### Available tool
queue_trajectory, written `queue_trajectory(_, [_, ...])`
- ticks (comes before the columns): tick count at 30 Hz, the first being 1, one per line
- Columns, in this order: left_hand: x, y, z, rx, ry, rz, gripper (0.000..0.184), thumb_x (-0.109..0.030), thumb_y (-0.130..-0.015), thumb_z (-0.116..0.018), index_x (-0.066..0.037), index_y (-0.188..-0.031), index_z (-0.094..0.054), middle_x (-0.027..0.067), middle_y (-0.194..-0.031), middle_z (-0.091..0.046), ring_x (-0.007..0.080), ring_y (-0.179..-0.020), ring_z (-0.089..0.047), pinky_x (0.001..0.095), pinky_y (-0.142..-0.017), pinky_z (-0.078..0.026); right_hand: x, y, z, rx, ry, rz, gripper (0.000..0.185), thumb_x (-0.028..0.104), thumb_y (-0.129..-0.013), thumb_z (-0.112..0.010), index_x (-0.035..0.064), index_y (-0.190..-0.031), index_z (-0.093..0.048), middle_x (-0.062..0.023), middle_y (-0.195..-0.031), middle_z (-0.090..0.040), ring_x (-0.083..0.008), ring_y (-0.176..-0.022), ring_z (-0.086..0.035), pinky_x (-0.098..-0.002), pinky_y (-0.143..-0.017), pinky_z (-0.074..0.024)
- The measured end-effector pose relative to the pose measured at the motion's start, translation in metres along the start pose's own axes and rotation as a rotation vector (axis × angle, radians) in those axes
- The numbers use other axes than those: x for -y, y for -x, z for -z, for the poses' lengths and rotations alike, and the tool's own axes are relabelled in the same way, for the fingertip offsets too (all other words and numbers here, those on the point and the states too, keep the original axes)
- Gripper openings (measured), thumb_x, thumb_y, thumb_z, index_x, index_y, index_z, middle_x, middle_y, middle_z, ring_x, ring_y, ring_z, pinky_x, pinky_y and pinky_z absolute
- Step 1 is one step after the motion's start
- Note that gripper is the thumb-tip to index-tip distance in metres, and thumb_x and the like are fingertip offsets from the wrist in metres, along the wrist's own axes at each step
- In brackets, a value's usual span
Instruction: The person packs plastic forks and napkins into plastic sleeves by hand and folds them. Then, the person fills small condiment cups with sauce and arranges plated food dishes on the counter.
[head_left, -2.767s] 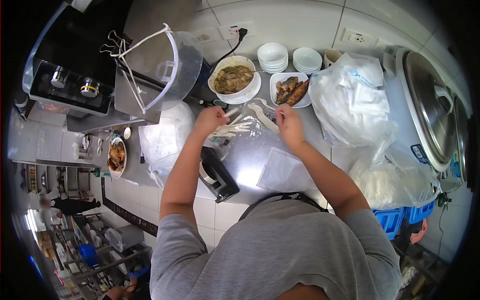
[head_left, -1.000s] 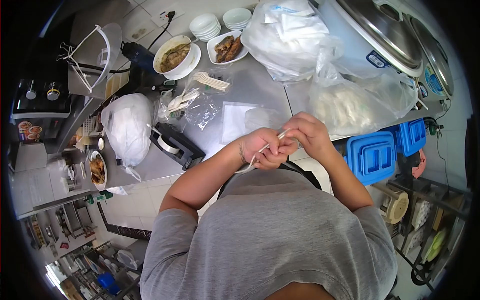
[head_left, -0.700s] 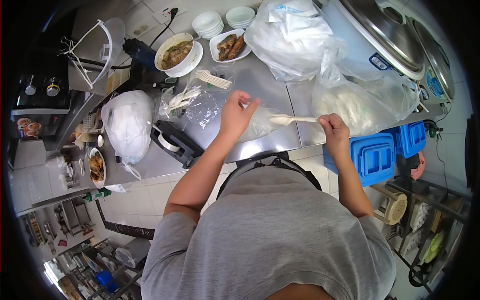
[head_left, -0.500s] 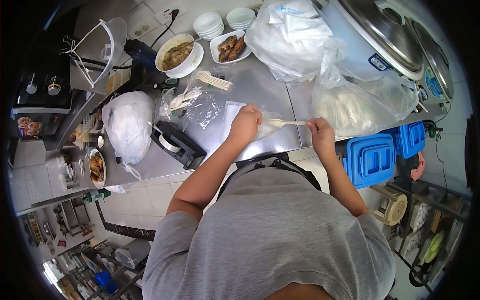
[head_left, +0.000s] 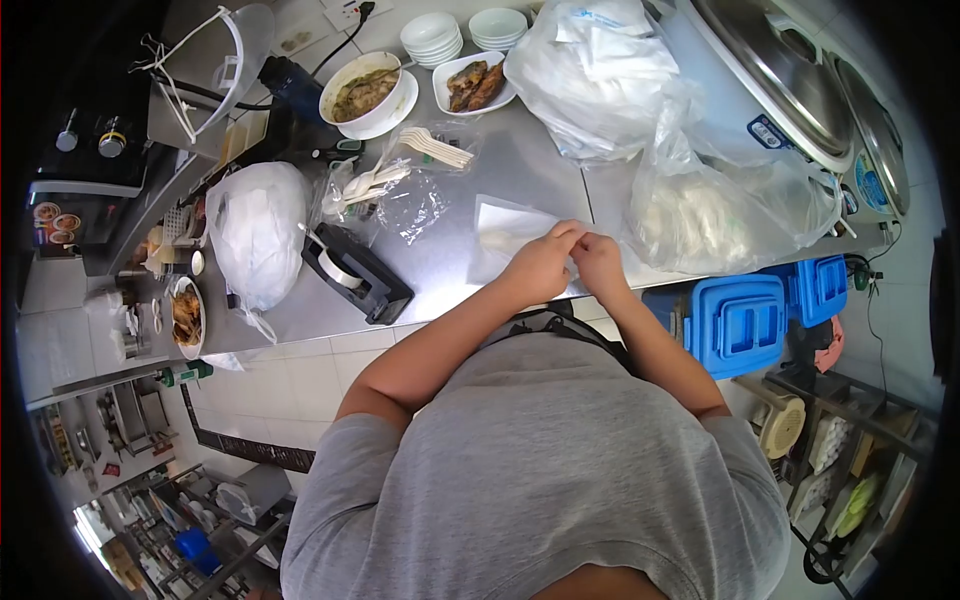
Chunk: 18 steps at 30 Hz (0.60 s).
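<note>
My left hand (head_left: 540,266) is closed on the right end of a clear plastic bag (head_left: 488,262) over the counter's front edge. Inside the bag lies a white paper napkin (head_left: 503,217); a pale shape beside it is too faint to make out. My right hand (head_left: 600,266) meets the left at this end, its fingers pinched together at the bag's edge. The fingers hide most of the gripped part. Left of the bag, pale forks (head_left: 437,147) and spoons (head_left: 372,183) lie on crumpled clear wrappers (head_left: 410,208).
A black tape dispenser (head_left: 358,280) and a tied white bag (head_left: 262,235) stand to the left. Bowls of food (head_left: 362,92) line the back. Large plastic bags (head_left: 700,215) fill the right side. Blue lidded bins (head_left: 737,325) sit below the counter's edge.
My right hand has moved left to meet my left hand, which shifted right and down. The pale utensil handle that my right hand held at the bag's opening no longer shows.
</note>
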<state>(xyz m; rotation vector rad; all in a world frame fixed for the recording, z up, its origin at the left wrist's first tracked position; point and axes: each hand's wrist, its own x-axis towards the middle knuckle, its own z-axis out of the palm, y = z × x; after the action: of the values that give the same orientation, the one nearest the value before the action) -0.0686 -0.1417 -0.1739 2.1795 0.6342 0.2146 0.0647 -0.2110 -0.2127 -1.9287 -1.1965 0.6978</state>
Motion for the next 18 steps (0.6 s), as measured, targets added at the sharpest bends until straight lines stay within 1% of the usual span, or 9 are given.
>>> queue_trajectory(4, [0.014,0.011,0.002,-0.122,0.097,0.004,0.061,-0.007,-0.073,-0.062,-0.002,-0.131,-0.043,0.0161,-0.138,-0.040,0.0321,-0.118,-0.049,0.0381,-0.093,-0.045,-0.016,-0.010,-0.012,0.183,-0.062,-0.029,0.018,0.016,-0.081,-0.065,-0.0010,-0.086,-0.068,-0.0134,-0.069,-0.064,-0.0268,-0.060,-0.061,-0.0351,-0.059,-0.0470])
queue_trajectory(5, [0.017,0.019,0.008,-0.158,0.123,0.003,0.062,-0.010,-0.074,-0.065,-0.002,-0.132,-0.043,0.0160,-0.138,-0.039,0.0314,-0.120,-0.048,0.0385,-0.094,-0.044,-0.021,-0.009,-0.009,0.147,-0.145,-0.064,0.019,0.016,-0.081,-0.066,-0.0006,-0.088,-0.068,-0.0110,-0.070,-0.064,-0.0236,-0.061,-0.060,-0.0334,-0.060,-0.0471])
queue_trajectory(7, [0.037,0.040,0.018,-0.254,-0.086,0.069,0.070,-0.021,-0.073,-0.072,-0.003,-0.133,-0.041,0.0155,-0.141,-0.037,0.0304,-0.127,-0.040,0.0415,-0.101,-0.037,-0.023,-0.005,0.000,0.079,-0.311,-0.133,0.022,0.017,-0.080,-0.068,0.0001,-0.094,-0.067,-0.0064,-0.071,-0.065,-0.0173,-0.064,-0.059,-0.0301,-0.061,-0.0471])
queue_trajectory(8, [0.049,0.049,0.018,-0.303,-0.190,0.103,0.075,-0.027,-0.072,-0.075,-0.003,-0.134,-0.041,0.0153,-0.142,-0.035,0.0299,-0.131,-0.037,0.0430,-0.105,-0.033,-0.020,-0.004,0.004,0.152,-0.372,-0.133,0.024,0.017,-0.079,-0.069,0.0002,-0.096,-0.067,-0.0053,-0.072,-0.064,-0.0156,-0.066,-0.058,-0.0288,-0.062,-0.0471])
queue_trajectory(10, [0.067,0.061,0.004,-0.242,-0.315,0.130,0.085,-0.036,-0.067,-0.078,-0.003,-0.135,-0.039,0.0158,-0.144,-0.033,0.0306,-0.136,-0.028,0.0459,-0.110,-0.023,0.001,0.002,0.022,0.298,-0.489,-0.148,0.028,0.017,-0.078,-0.071,0.0005,-0.099,-0.065,-0.0031,-0.074,-0.063,-0.0123,-0.069,-0.057,-0.0263,-0.064,-0.0469])
queue_trajectory(14, [0.081,0.059,0.003,-0.176,-0.343,0.159,0.101,-0.049,-0.059,-0.081,-0.002,-0.137,-0.037,0.0164,-0.147,-0.028,0.0301,-0.140,-0.019,0.0488,-0.114,-0.013,-0.003,-0.009,0.004,0.539,-0.216,-0.035,0.022,0.015,-0.074,-0.074,0.0007,-0.089,-0.066,-0.0036,-0.072,-0.062,-0.0121,-0.069,-0.055,-0.0262,-0.064,-0.0454])
queue_trajectory(16, [0.083,0.059,0.016,-0.133,-0.367,0.199,0.102,-0.048,-0.059,-0.080,-0.003,-0.139,-0.036,0.0150,-0.149,-0.026,0.0288,-0.141,-0.018,0.0477,-0.114,-0.013,-0.010,-0.014,0.020,0.613,0.136,0.060,0.018,0.013,-0.073,-0.074,0.0013,-0.084,-0.067,-0.0027,-0.070,-0.061,-0.0119,-0.068,-0.054,-0.0263,-0.062,-0.0444])
queue_trajectory(17, [0.087,0.061,0.023,-0.128,-0.369,0.197,0.102,-0.048,-0.059,-0.080,-0.003,-0.139,-0.035,0.0146,-0.149,-0.026,0.0285,-0.141,-0.018,0.0475,-0.115,-0.012,-0.012,-0.012,0.032,0.620,-0.094,-0.043,0.013,0.010,-0.072,-0.074,0.0020,-0.078,-0.066,-0.0016,-0.069,-0.060,-0.0118,-0.066,-0.053,-0.0265,-0.060,-0.0430])
queue_trajectory(18, [0.092,0.062,0.029,-0.125,-0.372,0.197,0.102,-0.048,-0.059,-0.080,-0.003,-0.139,-0.035,0.0142,-0.149,-0.026,0.0282,-0.141,-0.018,0.0473,-0.115,-0.012,-0.020,-0.012,0.045,0.579,-0.114,-0.109,0.013,0.010,-0.072,-0.074,0.0021,-0.078,-0.066,-0.0013,-0.070,-0.060,-0.0116,-0.066,-0.052,-0.0263,-0.060,-0.0429])
